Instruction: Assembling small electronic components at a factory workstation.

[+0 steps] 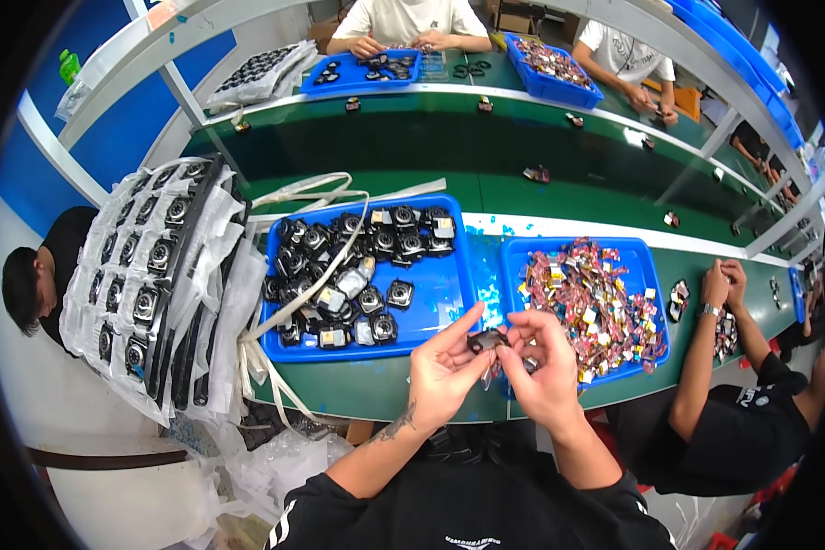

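Head view, the only one. Item: one small black casing, held in front of your chest, over the near edge of the green bench. Long axis: roughly crosswise, from your left fingertips to your right, its top facing up at a slant. Nearer hand: neither; both meet at the piece.

Your left hand: partly open, palm turned inward, thumb and fingers closed lightly about the casing's left part, forefinger raised. Your right hand: fingers curled, thumb and fingertips pinched at the casing's right end. A thin piece shows below the fingertips; too small to identify.

Containers, near side. Blue tray, left: black round-dial watch casings, loosely heaped, some showing pale backs; bare toward its near right corner. A cream strap lies across it. Blue tray, right: a dense heap of small components, reddish, white and yellow, just beyond your right hand. Blue scraps lie between the two trays.

Far left: a tilted stack of black moulded trays with white film, dial casings seated in rows.

Containers, far side: one shallow blue tray of black parts; one deeper blue bin, piled with reddish components.
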Motion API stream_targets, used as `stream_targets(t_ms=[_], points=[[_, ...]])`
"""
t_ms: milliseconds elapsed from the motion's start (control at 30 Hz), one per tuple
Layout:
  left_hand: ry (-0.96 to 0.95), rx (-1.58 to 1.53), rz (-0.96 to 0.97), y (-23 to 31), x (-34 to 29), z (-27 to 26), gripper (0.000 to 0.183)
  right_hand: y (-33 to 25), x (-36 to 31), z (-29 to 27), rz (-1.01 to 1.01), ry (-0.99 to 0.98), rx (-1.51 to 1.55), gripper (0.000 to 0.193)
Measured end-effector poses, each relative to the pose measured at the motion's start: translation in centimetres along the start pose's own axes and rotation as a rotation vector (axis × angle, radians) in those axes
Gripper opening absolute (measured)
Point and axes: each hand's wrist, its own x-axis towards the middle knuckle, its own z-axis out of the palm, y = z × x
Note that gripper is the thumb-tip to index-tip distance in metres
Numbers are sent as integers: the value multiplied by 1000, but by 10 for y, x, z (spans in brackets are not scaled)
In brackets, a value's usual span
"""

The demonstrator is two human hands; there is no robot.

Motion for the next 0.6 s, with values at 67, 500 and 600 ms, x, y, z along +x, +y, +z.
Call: stream_targets(t_ms=[67, 500, 600], points=[[-15, -1, -51, 12, 1, -1, 61, -4, -2, -6, -21, -102, -38, 34], [-176, 394, 1412, 170, -59, 37, 14, 83, 240, -34, 470, -116, -141, 42], [-341, 737, 976, 216, -94, 19, 14, 128, 268, -23, 478, 14, -232, 40]])
